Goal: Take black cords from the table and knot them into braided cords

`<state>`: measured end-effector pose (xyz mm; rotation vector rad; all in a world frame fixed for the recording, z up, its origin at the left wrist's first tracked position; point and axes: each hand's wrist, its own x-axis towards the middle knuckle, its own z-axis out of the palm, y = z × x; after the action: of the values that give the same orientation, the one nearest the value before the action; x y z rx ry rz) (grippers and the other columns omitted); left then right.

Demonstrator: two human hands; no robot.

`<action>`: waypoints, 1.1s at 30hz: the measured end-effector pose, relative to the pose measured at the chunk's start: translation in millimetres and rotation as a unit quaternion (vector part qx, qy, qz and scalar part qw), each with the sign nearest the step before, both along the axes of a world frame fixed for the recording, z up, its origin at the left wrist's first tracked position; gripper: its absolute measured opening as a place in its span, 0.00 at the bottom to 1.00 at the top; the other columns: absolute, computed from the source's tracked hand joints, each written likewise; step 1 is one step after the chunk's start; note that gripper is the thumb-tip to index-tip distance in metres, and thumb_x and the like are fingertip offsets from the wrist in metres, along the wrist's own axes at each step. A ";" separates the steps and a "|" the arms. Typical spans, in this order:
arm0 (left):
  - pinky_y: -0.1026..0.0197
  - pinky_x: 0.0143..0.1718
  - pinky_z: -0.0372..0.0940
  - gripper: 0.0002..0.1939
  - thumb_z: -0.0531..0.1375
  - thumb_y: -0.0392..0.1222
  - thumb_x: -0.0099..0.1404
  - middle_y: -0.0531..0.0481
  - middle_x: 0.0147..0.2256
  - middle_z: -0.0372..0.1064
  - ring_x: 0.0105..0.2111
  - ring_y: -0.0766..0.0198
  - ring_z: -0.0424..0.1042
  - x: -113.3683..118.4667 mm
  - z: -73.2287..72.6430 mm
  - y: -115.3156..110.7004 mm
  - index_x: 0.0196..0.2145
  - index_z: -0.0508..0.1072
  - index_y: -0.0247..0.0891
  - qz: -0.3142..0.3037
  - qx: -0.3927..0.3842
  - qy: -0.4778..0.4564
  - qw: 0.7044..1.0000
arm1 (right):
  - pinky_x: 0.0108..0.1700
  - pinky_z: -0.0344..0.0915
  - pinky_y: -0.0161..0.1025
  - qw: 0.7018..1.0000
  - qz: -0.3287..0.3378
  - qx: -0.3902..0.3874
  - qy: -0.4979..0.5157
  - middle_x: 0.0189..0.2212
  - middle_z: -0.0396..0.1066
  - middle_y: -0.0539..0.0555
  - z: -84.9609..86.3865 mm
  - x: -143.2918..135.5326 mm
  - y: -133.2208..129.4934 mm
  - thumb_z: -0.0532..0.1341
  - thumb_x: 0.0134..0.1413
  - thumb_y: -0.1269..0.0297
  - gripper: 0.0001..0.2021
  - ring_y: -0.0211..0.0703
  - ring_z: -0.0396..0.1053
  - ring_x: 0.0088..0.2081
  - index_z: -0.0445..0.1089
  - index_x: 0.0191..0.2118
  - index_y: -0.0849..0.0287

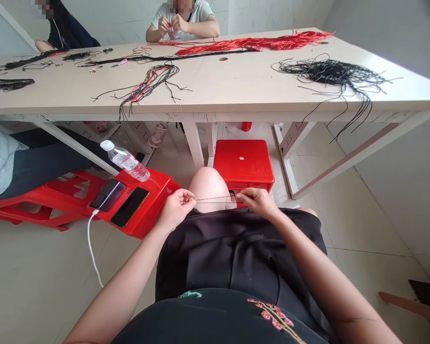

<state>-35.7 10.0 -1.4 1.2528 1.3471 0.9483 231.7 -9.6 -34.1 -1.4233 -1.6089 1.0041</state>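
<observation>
Head view: a thin black cord (215, 198), seen as two near-parallel strands, is stretched side to side before the bare knee (208, 181), its ends pinched between closed fingertips of the left hand (176, 208) and right hand (260, 202).

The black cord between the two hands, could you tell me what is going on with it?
The left hand and right hand pinch the black cord, stretched between them above the lap. On the table lie red cords and black cords. Across it, another person holds red cord.
</observation>
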 end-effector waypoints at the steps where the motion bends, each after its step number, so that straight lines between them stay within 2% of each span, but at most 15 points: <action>1: 0.66 0.32 0.60 0.10 0.66 0.36 0.45 0.56 0.24 0.66 0.27 0.69 0.65 -0.5 -3.2 2.4 0.28 0.70 0.37 0.007 0.002 0.007 1.000 | 0.31 0.60 0.33 1.000 -0.006 -0.005 -0.010 0.23 0.70 0.51 -2.1 12.1 4.9 0.59 0.48 0.49 0.17 0.39 0.66 0.27 0.73 0.28 0.60; 5: 0.66 0.29 0.59 0.10 0.65 0.37 0.45 0.56 0.23 0.65 0.24 0.69 0.64 0.2 -13.0 8.2 0.26 0.68 0.37 0.020 -0.006 0.027 0.999 | 0.29 0.60 0.34 0.996 -0.058 -0.038 -0.055 0.21 0.69 0.51 -14.5 75.2 21.2 0.61 0.41 0.44 0.21 0.38 0.64 0.25 0.74 0.26 0.61; 7: 0.66 0.27 0.58 0.09 0.64 0.37 0.45 0.56 0.22 0.65 0.24 0.70 0.64 2.5 -15.7 8.5 0.26 0.68 0.36 0.021 -0.010 0.035 0.999 | 0.25 0.56 0.35 0.990 -0.099 -0.062 -0.083 0.16 0.63 0.49 -20.6 110.5 24.7 0.61 0.38 0.43 0.23 0.36 0.59 0.20 0.74 0.26 0.62; 9: 0.67 0.26 0.57 0.09 0.64 0.37 0.45 0.56 0.22 0.65 0.23 0.70 0.63 5.4 -17.0 7.8 0.26 0.68 0.36 0.025 -0.011 0.042 0.999 | 0.22 0.53 0.36 0.978 -0.156 -0.080 -0.115 0.11 0.56 0.46 -23.6 139.4 25.8 0.59 0.40 0.43 0.25 0.35 0.53 0.16 0.74 0.28 0.64; 10: 0.67 0.26 0.57 0.09 0.64 0.37 0.45 0.56 0.22 0.65 0.23 0.69 0.63 7.0 -17.3 7.3 0.26 0.68 0.37 0.027 -0.012 0.044 0.999 | 0.21 0.52 0.37 0.970 -0.184 -0.084 -0.132 0.10 0.55 0.46 -23.4 148.4 26.2 0.58 0.42 0.43 0.25 0.36 0.52 0.16 0.74 0.28 0.65; 12: 0.67 0.26 0.57 0.09 0.64 0.37 0.45 0.56 0.22 0.65 0.23 0.69 0.64 10.0 -17.1 6.2 0.26 0.68 0.37 0.029 -0.015 0.047 0.998 | 0.23 0.54 0.38 0.958 -0.225 -0.078 -0.162 0.12 0.59 0.50 -19.9 150.0 27.0 0.56 0.46 0.46 0.24 0.38 0.55 0.17 0.73 0.28 0.66; 14: 0.67 0.26 0.57 0.09 0.64 0.37 0.45 0.56 0.22 0.65 0.23 0.69 0.64 12.6 -16.4 5.3 0.26 0.68 0.37 0.031 -0.019 0.052 0.998 | 0.27 0.59 0.40 0.954 -0.234 -0.058 -0.176 0.18 0.67 0.56 -14.9 125.5 26.8 0.54 0.50 0.50 0.21 0.43 0.62 0.22 0.73 0.30 0.66; 16: 0.67 0.27 0.57 0.09 0.64 0.37 0.45 0.55 0.22 0.66 0.24 0.69 0.64 14.4 -15.3 4.4 0.26 0.68 0.37 0.033 -0.020 0.060 0.997 | 0.33 0.63 0.41 0.964 -0.204 -0.029 -0.169 0.26 0.72 0.60 -11.2 78.2 22.7 0.51 0.54 0.54 0.19 0.45 0.68 0.29 0.73 0.34 0.64; 18: 0.66 0.28 0.58 0.09 0.64 0.37 0.45 0.55 0.23 0.67 0.24 0.69 0.64 15.3 -14.0 3.7 0.26 0.68 0.37 0.036 -0.021 0.068 0.997 | 0.38 0.65 0.37 0.980 -0.137 0.006 -0.146 0.32 0.74 0.57 -9.7 20.0 13.5 0.52 0.56 0.57 0.15 0.43 0.70 0.35 0.72 0.36 0.60; 20: 0.66 0.28 0.59 0.09 0.64 0.38 0.45 0.55 0.23 0.68 0.24 0.69 0.65 15.4 -12.7 3.1 0.26 0.67 0.37 0.038 -0.025 0.074 0.996 | 0.41 0.65 0.34 0.989 -0.061 0.035 -0.128 0.33 0.73 0.53 -9.8 -33.7 1.1 0.56 0.56 0.59 0.10 0.40 0.70 0.36 0.72 0.34 0.58; 21: 0.66 0.28 0.59 0.09 0.64 0.38 0.45 0.55 0.23 0.68 0.24 0.69 0.65 15.2 -12.1 2.8 0.26 0.67 0.37 0.038 -0.028 0.078 0.996 | 0.42 0.65 0.33 0.991 -0.034 0.047 -0.124 0.33 0.73 0.52 -10.1 -55.0 -5.2 0.57 0.55 0.60 0.09 0.39 0.70 0.37 0.72 0.34 0.57; 23: 0.66 0.27 0.58 0.10 0.64 0.38 0.45 0.55 0.22 0.67 0.23 0.69 0.64 15.1 -11.1 2.1 0.25 0.67 0.37 0.039 -0.033 0.086 0.995 | 0.43 0.66 0.34 0.986 0.017 0.069 -0.154 0.38 0.71 0.53 -11.2 -83.2 -15.5 0.58 0.56 0.62 0.08 0.40 0.70 0.40 0.70 0.39 0.57; 27: 0.66 0.27 0.58 0.09 0.64 0.38 0.45 0.56 0.21 0.67 0.23 0.69 0.64 15.9 -10.7 0.1 0.25 0.67 0.37 0.040 -0.038 0.092 0.994 | 0.37 0.67 0.36 0.974 0.024 0.058 -0.219 0.43 0.67 0.57 -14.2 -96.3 -23.0 0.54 0.61 0.64 0.11 0.43 0.70 0.39 0.66 0.46 0.59; 33: 0.66 0.27 0.59 0.09 0.64 0.38 0.45 0.56 0.21 0.67 0.23 0.68 0.65 15.2 -15.7 -2.2 0.24 0.68 0.38 0.046 -0.039 0.090 0.994 | 0.29 0.64 0.35 0.961 0.045 0.057 -0.268 0.35 0.68 0.55 -16.1 -95.6 -24.6 0.50 0.63 0.62 0.11 0.43 0.69 0.31 0.68 0.41 0.57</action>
<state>-20.5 7.8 -17.1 1.2481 1.5795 0.8538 136.2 -34.2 -50.2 -1.6443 -2.0945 0.5819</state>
